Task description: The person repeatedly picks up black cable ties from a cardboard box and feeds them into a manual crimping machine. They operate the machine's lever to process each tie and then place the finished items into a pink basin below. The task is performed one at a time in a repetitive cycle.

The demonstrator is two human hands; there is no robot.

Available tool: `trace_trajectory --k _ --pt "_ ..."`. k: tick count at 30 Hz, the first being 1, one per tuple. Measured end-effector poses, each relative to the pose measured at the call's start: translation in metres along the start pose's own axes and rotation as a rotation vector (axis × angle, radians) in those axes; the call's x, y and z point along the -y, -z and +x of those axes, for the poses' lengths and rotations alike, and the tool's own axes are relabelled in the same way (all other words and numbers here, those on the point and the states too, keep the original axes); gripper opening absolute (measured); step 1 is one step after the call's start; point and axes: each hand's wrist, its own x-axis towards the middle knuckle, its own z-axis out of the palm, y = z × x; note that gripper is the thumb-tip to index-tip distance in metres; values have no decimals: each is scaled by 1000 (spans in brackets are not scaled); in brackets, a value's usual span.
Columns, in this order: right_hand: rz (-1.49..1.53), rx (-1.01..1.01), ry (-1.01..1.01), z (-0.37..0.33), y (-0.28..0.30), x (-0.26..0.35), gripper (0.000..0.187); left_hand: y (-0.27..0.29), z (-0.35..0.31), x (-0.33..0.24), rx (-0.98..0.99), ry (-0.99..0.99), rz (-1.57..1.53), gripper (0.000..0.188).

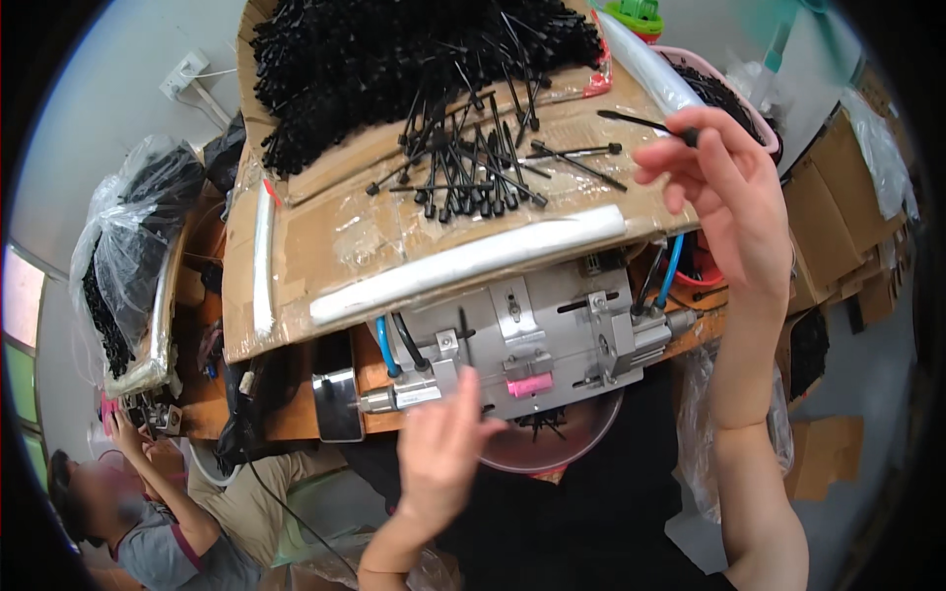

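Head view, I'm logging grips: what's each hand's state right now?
Left hand: blurred; cannot tell whether it grips the dark rod just beyond it.
Right hand: holding a black thick-headed rod.

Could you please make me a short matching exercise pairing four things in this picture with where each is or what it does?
1. right hand
2. pink block
3. bowl
4. white strip

A. just below the metal plate in view
B. along the cardboard's near edge
C. holding a black stick-shaped piece
D. on the metal plate

Pairs: 1-C, 2-D, 3-A, 4-B
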Motion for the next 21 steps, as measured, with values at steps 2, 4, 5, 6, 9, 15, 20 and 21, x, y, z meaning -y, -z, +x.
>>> trace_trajectory --k 2,4,5,6,9,15,20,21 --pt "86 -30 -17 -19 4 -2 30 -24 -20 -24 87 17 -25 74" --pt "96 -94 -30 -34 5 -2 29 -47 -26 -39 92 42 -59 72" --pt "108 -99 -21 -38 5 -3 29 -55 -26 -41 121 76 -28 72" --pt "121 -102 -12 -42 5 -4 29 -60 -25 -42 131 84 -20 72" --pt "135 -126 21 -52 4 -5 29 -61 -23 -46 175 77 0 71" --pt "91 -162 28 -69 2 -6 28 -62 -22 -46 213 98 14 72" --pt "26 -194 54 -81 -10 -4 26 -59 -19 -48 238 104 23 72" --pt "-9 -197 61 -84 -13 -3 25 -58 -18 -48 248 105 23 72"
